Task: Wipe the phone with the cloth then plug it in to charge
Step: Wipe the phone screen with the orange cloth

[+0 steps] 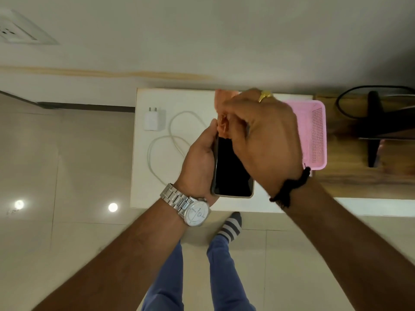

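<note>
A black phone (231,171) with a dark screen is held above the white table (157,191), screen up. My left hand (199,158) grips its left edge and lower corner. My right hand (258,135) is shut on an orange cloth (222,113) and presses it against the top of the screen, covering the phone's upper part. A white charger plug (153,118) lies on the table at the back left. Its white cable (170,140) is looped beside it, to the left of the phone.
A pink plastic basket (314,133) stands on the table's right side, partly behind my right hand. A wooden desk (363,176) with a black stand and black cable is further right. A wall socket (15,30) sits at the upper left.
</note>
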